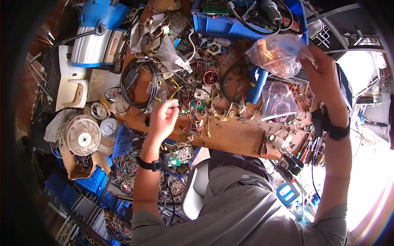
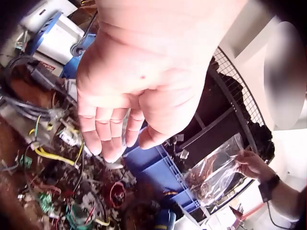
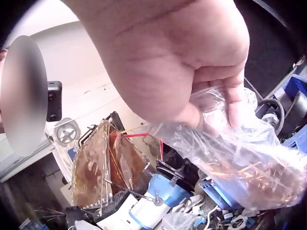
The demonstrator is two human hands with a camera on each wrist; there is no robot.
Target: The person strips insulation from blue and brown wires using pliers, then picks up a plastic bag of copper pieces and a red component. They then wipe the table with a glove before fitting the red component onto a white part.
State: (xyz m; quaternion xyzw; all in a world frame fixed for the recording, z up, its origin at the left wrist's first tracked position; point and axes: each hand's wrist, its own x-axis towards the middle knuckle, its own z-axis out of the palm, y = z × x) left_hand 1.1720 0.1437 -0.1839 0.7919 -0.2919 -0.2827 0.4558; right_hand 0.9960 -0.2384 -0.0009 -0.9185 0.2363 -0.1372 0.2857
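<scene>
My right hand (image 1: 322,76) pinches the top of a clear plastic bag (image 1: 276,55) at the right of the bench. Copper-coloured wire (image 3: 273,179) shows through the plastic in the right wrist view. The bag hangs over the back right, next to a blue cylinder (image 1: 257,84). My left hand (image 1: 163,119) is held above the bench's front part with nothing in it; the left wrist view shows its fingers (image 2: 112,129) loosely bent. A second clear bag (image 1: 279,98) with dark reddish contents lies on the bench below the first.
Loose wires, a coiled black cable (image 1: 125,92) and small parts cover the wooden bench (image 1: 230,137). A blue crate (image 1: 230,26) stands at the back, a blue and silver machine (image 1: 92,45) at the back left. A fan (image 1: 82,135) sits at the left; a lamp-like white fitting (image 1: 277,141) lies near the front edge.
</scene>
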